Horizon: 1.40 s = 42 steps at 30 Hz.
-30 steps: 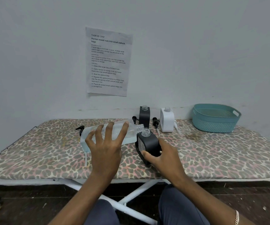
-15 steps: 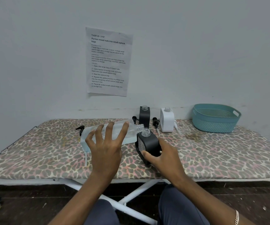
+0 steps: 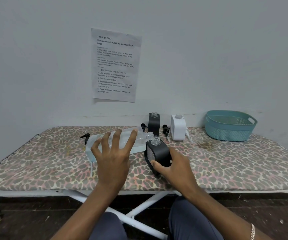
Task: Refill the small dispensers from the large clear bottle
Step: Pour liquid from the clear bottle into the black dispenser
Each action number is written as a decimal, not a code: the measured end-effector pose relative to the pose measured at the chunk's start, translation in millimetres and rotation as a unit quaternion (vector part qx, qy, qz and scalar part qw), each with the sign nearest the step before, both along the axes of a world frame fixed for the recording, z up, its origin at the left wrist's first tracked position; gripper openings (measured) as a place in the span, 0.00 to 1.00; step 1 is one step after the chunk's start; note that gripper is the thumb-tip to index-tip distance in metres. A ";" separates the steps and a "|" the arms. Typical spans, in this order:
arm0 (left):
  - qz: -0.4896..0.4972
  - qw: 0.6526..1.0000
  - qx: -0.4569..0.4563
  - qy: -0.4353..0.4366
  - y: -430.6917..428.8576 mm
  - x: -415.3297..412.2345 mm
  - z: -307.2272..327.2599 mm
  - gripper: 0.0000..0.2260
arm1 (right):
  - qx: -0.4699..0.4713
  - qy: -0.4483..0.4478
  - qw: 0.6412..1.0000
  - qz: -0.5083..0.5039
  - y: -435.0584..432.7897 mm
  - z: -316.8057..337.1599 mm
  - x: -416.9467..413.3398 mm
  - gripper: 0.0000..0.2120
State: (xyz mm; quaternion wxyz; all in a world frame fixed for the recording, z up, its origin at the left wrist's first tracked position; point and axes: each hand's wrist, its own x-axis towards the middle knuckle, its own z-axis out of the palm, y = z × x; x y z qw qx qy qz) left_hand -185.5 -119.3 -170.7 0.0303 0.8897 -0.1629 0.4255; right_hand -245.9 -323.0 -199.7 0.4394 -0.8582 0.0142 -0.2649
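Note:
My left hand (image 3: 112,154) grips the large clear bottle (image 3: 139,138), which lies almost level with its open neck pointing right, just over the clear neck of a black dispenser (image 3: 158,151). My right hand (image 3: 175,168) holds that black dispenser, tilted toward the bottle, on the leopard-print board (image 3: 53,158). Behind, near the wall, stand a second black dispenser (image 3: 154,122) and a white dispenser (image 3: 178,127), both uncapped. Black pump heads lie at the board's back: one pump (image 3: 86,136) left of the bottle, another pump (image 3: 165,129) between the rear dispensers.
A teal plastic basket (image 3: 230,126) sits at the back right of the board. A printed sheet (image 3: 115,64) is taped to the wall. The board's white legs (image 3: 139,210) cross below, above a dark floor. My knees show at the bottom edge.

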 end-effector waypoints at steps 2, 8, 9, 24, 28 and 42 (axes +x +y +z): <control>-0.001 1.000 -0.001 -0.002 -0.1 0.2 -0.1 0.42 | -0.004 0.000 1.000 -0.001 0.4 0.3 0.0 0.14; 0.000 1.000 -0.001 -0.006 -0.2 1.0 -0.9 0.43 | -0.014 0.003 1.000 0.003 0.6 0.6 -0.3 0.15; 0.000 1.000 -0.001 -0.006 -0.2 1.1 -1.1 0.43 | -0.016 0.006 1.000 0.004 0.5 0.4 -0.2 0.15; -0.005 1.000 -0.008 -0.014 -0.1 2.0 -2.4 0.42 | -0.043 0.039 0.998 0.005 0.1 -1.0 0.2 0.16; -0.007 1.000 -0.009 -0.010 0.1 1.6 -2.5 0.42 | -0.044 0.042 0.998 0.004 0.3 0.1 -0.5 0.16; -0.005 1.000 -0.010 -0.003 -0.5 1.4 -2.1 0.43 | -0.046 0.031 0.998 0.006 0.7 1.0 -1.3 0.16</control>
